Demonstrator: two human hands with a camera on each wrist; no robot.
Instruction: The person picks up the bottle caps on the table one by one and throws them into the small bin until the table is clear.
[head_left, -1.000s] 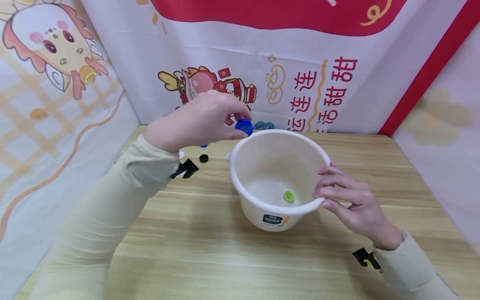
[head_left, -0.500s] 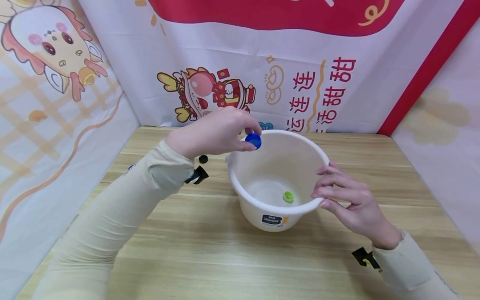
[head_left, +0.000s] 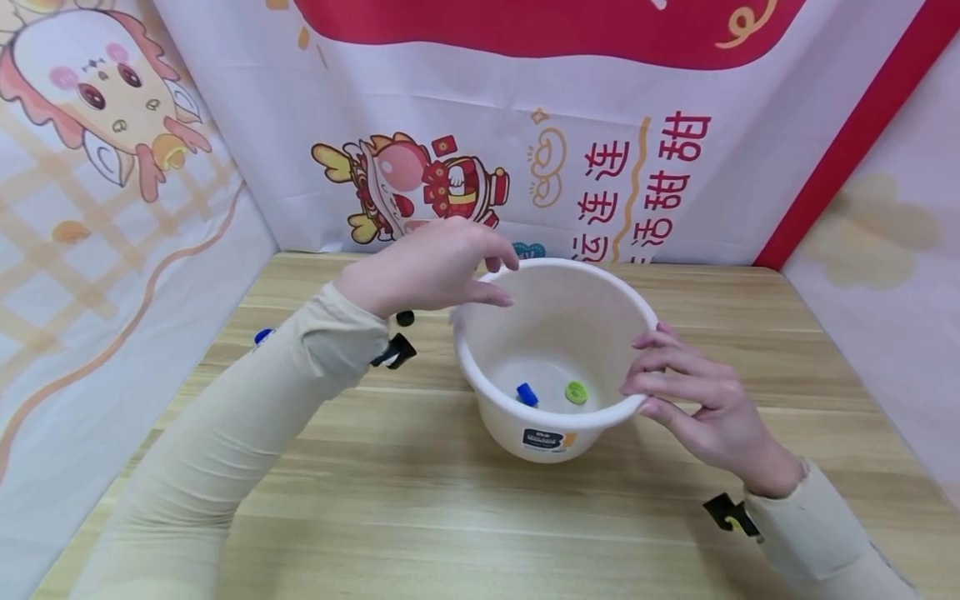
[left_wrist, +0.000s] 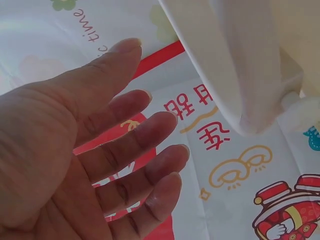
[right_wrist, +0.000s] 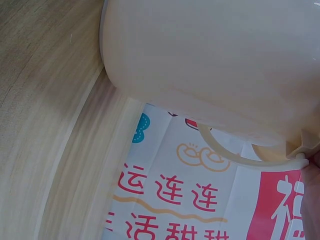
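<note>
A white plastic bucket [head_left: 510, 417] stands on the table, tilted slightly toward me. Inside it lie a blue bottle cap [head_left: 528, 395], on its side, and a green bottle cap [head_left: 576, 392]. My left hand [head_left: 435, 265] hovers over the bucket's left rim with thumb and fingers apart; the left wrist view shows the palm with nothing in it. On the right, my right hand [head_left: 693, 400] grips the rim, fingers inside and thumb outside. The right wrist view shows the bucket's outer wall [right_wrist: 210, 55] and its handle [right_wrist: 240, 159].
A black cap [head_left: 405, 318] lies on the table left of the bucket. Farther left, another blue cap [head_left: 263, 336] is partly covered by my left sleeve [head_left: 247, 417]. A printed cloth [head_left: 420, 92] rises behind the wooden table [head_left: 465, 525].
My left hand carried the blue cap right, over the bucket's rim, and let it go; the cap now lies beside the green one. My right hand has stayed on the rim.
</note>
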